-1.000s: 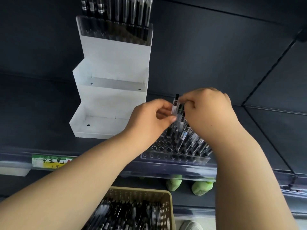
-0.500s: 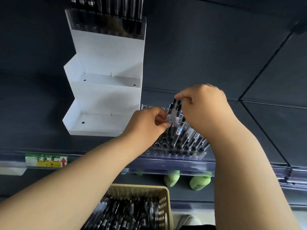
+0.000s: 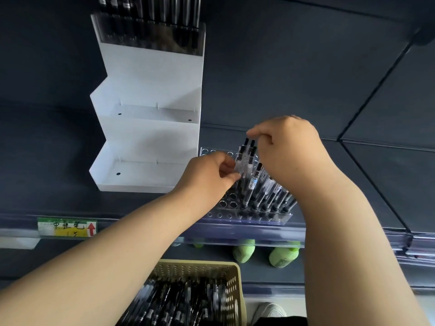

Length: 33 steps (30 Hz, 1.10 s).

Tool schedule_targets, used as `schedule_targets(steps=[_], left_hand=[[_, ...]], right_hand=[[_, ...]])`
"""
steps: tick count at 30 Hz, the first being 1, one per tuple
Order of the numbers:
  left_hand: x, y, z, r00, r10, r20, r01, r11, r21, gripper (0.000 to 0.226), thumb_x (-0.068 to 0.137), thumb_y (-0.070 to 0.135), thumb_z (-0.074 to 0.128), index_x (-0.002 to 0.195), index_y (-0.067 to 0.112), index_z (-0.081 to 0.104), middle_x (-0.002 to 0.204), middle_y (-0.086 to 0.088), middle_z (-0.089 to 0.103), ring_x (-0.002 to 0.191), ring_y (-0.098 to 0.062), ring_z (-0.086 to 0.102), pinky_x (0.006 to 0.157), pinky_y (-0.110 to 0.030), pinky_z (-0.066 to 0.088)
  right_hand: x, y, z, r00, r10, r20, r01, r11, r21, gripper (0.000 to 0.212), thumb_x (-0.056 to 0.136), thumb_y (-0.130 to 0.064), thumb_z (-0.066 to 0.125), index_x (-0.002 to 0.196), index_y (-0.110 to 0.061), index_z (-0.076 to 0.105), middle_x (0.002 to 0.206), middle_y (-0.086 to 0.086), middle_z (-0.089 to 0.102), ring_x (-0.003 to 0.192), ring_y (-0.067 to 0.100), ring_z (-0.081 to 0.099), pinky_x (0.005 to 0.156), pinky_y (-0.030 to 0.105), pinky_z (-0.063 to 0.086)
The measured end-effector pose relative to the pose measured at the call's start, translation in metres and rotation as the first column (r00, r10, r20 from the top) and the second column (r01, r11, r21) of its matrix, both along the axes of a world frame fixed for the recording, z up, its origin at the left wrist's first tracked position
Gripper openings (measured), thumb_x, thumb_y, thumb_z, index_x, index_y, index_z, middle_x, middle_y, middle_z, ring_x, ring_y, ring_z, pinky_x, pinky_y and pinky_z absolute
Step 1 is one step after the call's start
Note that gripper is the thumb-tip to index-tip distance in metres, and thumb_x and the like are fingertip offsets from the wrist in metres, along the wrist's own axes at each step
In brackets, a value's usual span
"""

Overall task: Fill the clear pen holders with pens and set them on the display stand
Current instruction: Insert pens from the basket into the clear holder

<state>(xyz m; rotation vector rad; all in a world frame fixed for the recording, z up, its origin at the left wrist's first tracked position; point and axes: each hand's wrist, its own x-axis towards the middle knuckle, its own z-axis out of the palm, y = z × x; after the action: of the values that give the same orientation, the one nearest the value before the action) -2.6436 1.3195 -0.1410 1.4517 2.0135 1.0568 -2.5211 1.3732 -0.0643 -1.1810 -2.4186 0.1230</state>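
A clear pen holder (image 3: pixel 226 209) with rows of round holes lies on the dark shelf, its right half filled with several black-capped clear pens (image 3: pixel 266 189). My left hand (image 3: pixel 207 177) pinches a clear pen (image 3: pixel 240 161) standing at the left edge of that group. My right hand (image 3: pixel 289 151) hovers over the pen tops with curled fingers, thumb and forefinger close together; whether it holds a pen is hidden. A white stepped display stand (image 3: pixel 146 137) stands to the left, with a filled holder (image 3: pixel 150 31) on its top tier.
A beige perforated basket (image 3: pixel 200 269) full of loose pens sits below, in front of me. A green and yellow price tag (image 3: pixel 67 227) is on the shelf rail. Green bottles (image 3: pixel 282 255) stand on the lower shelf. A shoe (image 3: pixel 270 310) shows at the bottom.
My hands have lowered the pens into the holder's holes. My right hand's fingers have lifted slightly off the pen tops, while my left hand has shifted down along a pen's barrel.
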Motion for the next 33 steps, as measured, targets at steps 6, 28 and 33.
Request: schedule_targets(steps=[6, 28, 33], left_hand=[[-0.008, -0.015, 0.01, 0.993, -0.025, -0.113, 0.024, 1.0, -0.005, 0.026, 0.085, 0.028, 0.067, 0.11, 0.021, 0.061, 0.099, 0.01, 0.064, 0.088, -0.006, 0.059, 0.079, -0.014, 0.042], [-0.012, -0.159, -0.053, 0.902, -0.167, -0.398, 0.006, 0.927, -0.375, 0.027, 0.093, 0.028, 0.052, 0.12, 0.026, 0.056, 0.121, 0.006, 0.057, 0.107, -0.017, 0.054, 0.084, -0.031, 0.047], [0.002, -0.16, -0.098, 0.964, -0.111, -0.24, -0.024, 0.866, -0.499, 0.025, 0.092, 0.02, 0.055, 0.117, 0.024, 0.06, 0.119, 0.002, 0.061, 0.103, -0.017, 0.058, 0.092, -0.033, 0.049]], right_hand=[[0.001, -0.009, -0.003, 0.987, 0.082, -0.139, -0.066, 0.991, 0.114, 0.039, 0.083, -0.005, 0.038, 0.1, -0.012, 0.072, 0.107, 0.006, 0.069, 0.107, 0.03, 0.056, 0.094, 0.046, 0.041], [0.031, -0.132, -0.134, 0.931, 0.084, 0.356, 0.111, 0.863, -0.493, 0.037, 0.087, -0.003, 0.043, 0.114, -0.014, 0.066, 0.113, 0.008, 0.062, 0.099, 0.026, 0.059, 0.086, 0.038, 0.052], [0.024, -0.142, -0.161, 0.896, 0.063, 0.439, 0.255, 0.736, -0.627, 0.032, 0.09, -0.006, 0.047, 0.119, -0.004, 0.059, 0.115, 0.015, 0.062, 0.105, 0.029, 0.059, 0.086, 0.031, 0.049]])
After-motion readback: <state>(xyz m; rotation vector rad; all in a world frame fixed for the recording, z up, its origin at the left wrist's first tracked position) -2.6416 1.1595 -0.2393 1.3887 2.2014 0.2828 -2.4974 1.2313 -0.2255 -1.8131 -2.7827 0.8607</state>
